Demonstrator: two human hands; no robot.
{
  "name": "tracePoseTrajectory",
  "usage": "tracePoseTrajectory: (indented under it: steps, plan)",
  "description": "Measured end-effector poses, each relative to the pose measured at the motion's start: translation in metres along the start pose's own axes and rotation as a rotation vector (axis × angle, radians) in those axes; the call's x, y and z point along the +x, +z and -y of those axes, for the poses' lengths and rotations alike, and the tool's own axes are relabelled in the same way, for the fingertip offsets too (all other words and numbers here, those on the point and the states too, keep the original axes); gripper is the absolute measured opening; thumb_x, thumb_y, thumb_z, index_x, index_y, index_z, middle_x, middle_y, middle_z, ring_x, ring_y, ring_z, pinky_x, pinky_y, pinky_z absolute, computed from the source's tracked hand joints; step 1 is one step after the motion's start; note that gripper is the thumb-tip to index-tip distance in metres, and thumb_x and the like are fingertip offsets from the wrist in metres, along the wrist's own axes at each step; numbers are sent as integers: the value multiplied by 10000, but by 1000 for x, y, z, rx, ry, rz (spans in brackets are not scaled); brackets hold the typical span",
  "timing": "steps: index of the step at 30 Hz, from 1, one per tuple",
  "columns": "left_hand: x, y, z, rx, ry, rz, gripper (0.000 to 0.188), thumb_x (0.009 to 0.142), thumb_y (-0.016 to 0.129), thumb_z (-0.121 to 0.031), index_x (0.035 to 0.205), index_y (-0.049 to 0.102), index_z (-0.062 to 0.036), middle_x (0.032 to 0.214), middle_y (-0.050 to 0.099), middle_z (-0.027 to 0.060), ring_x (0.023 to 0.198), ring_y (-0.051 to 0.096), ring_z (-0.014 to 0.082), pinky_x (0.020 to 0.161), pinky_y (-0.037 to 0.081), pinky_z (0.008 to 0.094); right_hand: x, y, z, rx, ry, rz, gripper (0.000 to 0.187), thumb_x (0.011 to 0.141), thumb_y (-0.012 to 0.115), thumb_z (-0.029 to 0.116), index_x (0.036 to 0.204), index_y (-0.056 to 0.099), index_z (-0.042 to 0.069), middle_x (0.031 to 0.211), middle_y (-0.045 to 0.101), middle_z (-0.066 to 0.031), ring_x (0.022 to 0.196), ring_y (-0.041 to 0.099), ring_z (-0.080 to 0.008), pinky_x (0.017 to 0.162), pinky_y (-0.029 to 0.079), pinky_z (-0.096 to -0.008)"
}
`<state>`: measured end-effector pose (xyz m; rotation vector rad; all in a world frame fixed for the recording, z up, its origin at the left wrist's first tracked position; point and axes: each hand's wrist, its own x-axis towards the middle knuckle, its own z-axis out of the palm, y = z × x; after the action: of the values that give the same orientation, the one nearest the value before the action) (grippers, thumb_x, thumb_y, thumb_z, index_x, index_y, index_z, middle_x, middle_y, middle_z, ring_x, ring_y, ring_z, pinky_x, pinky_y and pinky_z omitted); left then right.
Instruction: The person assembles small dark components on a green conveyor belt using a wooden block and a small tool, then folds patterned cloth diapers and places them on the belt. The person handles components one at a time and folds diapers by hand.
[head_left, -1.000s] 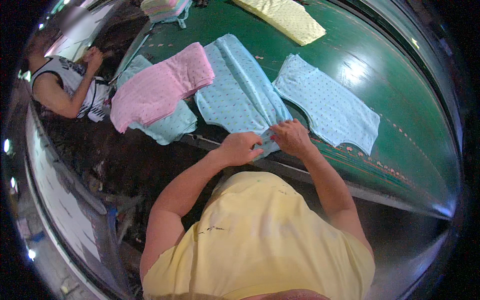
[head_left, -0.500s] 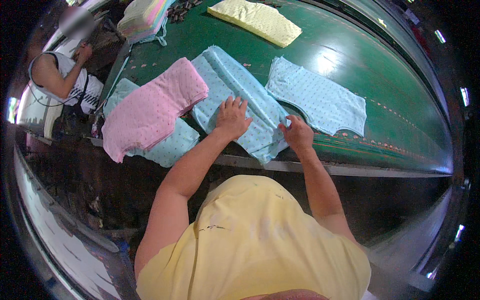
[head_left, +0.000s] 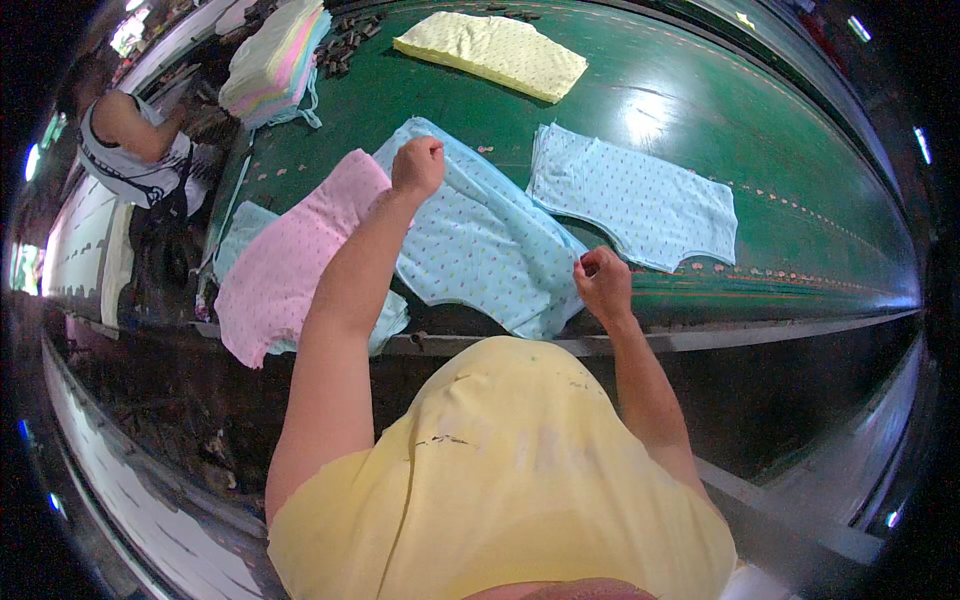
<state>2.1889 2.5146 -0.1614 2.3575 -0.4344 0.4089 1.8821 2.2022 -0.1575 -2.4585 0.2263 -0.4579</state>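
A light-blue printed fabric piece (head_left: pixel 470 240), in layers with a fold along its far right side, lies in front of me on the green table. My left hand (head_left: pixel 418 168) is closed over its upper left part; whatever the curled fingers hold is hidden. At the fabric's lower right edge, my right hand (head_left: pixel 604 284) is closed, with thumb and fingertips pinching the edge. Beneath my left forearm a pink printed fabric stack (head_left: pixel 290 250) rests partly on another light-blue fabric piece (head_left: pixel 240 235).
Right of my hands lies a second light-blue stack (head_left: pixel 640 200). A yellow fabric stack (head_left: pixel 490 52) is farther back on the green table (head_left: pixel 780 165). At the far left are a multicoloured fabric bundle (head_left: pixel 275 65) and small dark pieces (head_left: pixel 350 40). Another person (head_left: pixel 135 150) is beyond the table's left edge.
My left hand has moved from lying flat on the middle of the blue fabric to its upper left part and closed. My right hand stays near the lower right edge.
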Motion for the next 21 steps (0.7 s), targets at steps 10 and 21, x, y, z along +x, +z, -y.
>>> tracePoseTrajectory:
  steps: [10,21]
  plan:
    - [50,11,28,236,176,459,273,1015,688,-287,1211,837,-168,1171,818,181,1132,773,384,958,626,526,-5,1,13,339,233,48,252,928,792,30,1178,770,42,885,755,-101,751,723,-182,734,585,-344]
    - [68,-2,15,216,447,675,206,869,730,-223,1060,766,-155,1002,795,151,957,774,427,790,610,595,-14,9,-1,446,437,101,77,960,795,25,1006,743,-9,899,758,-89,800,721,-151,741,575,-317]
